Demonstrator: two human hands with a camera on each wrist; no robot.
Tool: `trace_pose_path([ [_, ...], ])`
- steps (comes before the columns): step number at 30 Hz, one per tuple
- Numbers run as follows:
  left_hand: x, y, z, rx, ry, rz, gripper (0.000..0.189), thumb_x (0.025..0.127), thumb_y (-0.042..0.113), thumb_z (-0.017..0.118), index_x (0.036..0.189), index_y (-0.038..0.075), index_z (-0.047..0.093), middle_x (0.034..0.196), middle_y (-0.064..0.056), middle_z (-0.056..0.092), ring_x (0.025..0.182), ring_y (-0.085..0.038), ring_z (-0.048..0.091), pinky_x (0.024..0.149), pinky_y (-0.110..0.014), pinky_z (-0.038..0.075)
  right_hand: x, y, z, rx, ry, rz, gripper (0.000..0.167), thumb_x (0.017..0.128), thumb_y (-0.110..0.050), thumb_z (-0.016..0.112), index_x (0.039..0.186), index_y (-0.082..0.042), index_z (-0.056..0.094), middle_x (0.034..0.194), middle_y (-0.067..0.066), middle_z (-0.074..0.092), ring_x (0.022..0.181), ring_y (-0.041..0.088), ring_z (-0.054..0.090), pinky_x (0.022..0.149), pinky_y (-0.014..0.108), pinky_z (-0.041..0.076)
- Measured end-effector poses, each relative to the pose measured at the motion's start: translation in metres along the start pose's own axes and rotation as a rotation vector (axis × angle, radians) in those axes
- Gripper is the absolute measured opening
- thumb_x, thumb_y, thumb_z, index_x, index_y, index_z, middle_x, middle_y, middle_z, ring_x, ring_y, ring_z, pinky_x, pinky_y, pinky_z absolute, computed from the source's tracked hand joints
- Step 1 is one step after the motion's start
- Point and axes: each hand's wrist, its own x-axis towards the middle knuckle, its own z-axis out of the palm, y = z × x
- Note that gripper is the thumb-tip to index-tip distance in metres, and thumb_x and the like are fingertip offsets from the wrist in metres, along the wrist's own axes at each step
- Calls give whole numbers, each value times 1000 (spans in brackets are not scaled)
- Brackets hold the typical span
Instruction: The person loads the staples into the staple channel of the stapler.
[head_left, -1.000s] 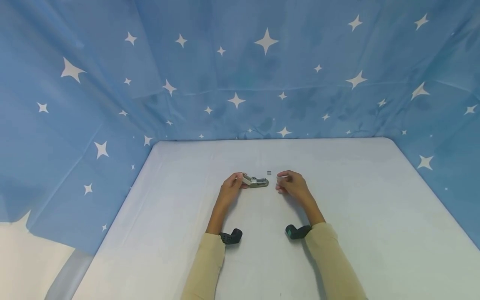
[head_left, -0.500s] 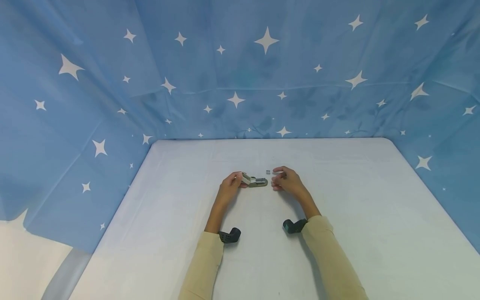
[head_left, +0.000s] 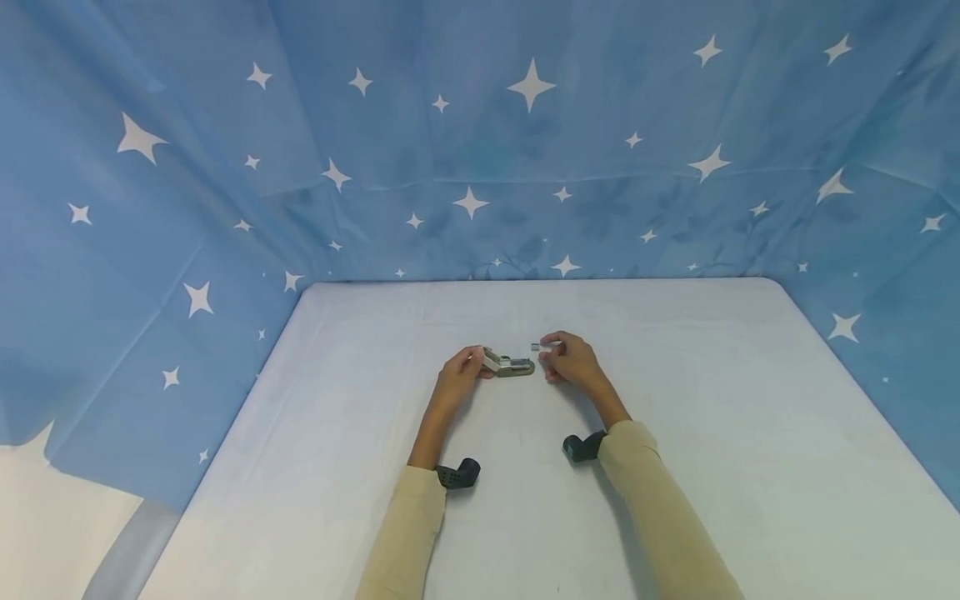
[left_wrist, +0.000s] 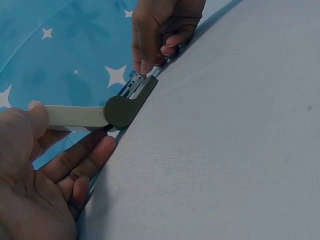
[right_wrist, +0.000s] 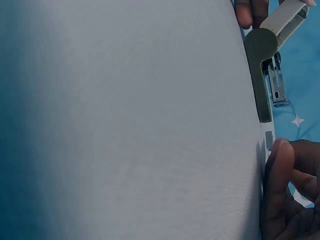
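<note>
My left hand [head_left: 456, 382] grips the raised upper arm of a stapler [head_left: 513, 367], thumb on top. The stapler is flipped open, its grey-green base low on the table and its metal staple channel [right_wrist: 276, 82] exposed in the right wrist view. Just beyond the stapler's front end lies a short strip of staples [head_left: 535, 347]. Thumb and index finger of my right hand [head_left: 573, 361] are spread a little right beside that strip, other fingers curled under. In the right wrist view the strip [right_wrist: 269, 139] shows at the thumb's tip.
The table [head_left: 675, 350] is covered in white cloth. A blue curtain [head_left: 525, 167] with white stars hangs behind it and along both sides. Dark wrist cameras [head_left: 459, 474] sit on both forearms.
My right hand has come leftward to the staple strip, from a small gap away. The left hand keeps its hold on the stapler, which stays in place.
</note>
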Motion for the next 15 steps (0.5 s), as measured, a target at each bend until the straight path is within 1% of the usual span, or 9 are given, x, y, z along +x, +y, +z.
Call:
trace_pose_path([
  [4, -1, 0, 0, 9, 0, -1, 46, 103, 45, 45, 130, 10, 61, 95, -14, 75, 106, -28, 68, 108, -48, 39, 4, 1, 1, -47, 14, 12, 30, 94, -16, 63, 123, -7, 60, 85, 7, 58, 55, 8, 59, 54, 22, 50],
  [9, -1, -1, 1, -6, 1, -8, 46, 102, 45, 46, 129, 11, 62, 95, -14, 75, 103, -28, 69, 108, -47, 38, 7, 0, 1, -57, 29, 41, 29, 92, -17, 64, 120, -8, 62, 84, 6, 58, 52, 7, 57, 51, 21, 49],
  [15, 0, -2, 1, -11, 9, 2, 45, 102, 44, 46, 129, 11, 62, 95, -14, 75, 101, -28, 69, 107, -47, 39, 6, -3, 1, -94, 46, 47, 28, 92, -22, 66, 117, -10, 63, 69, 1, 56, 49, 10, 53, 52, 24, 44],
])
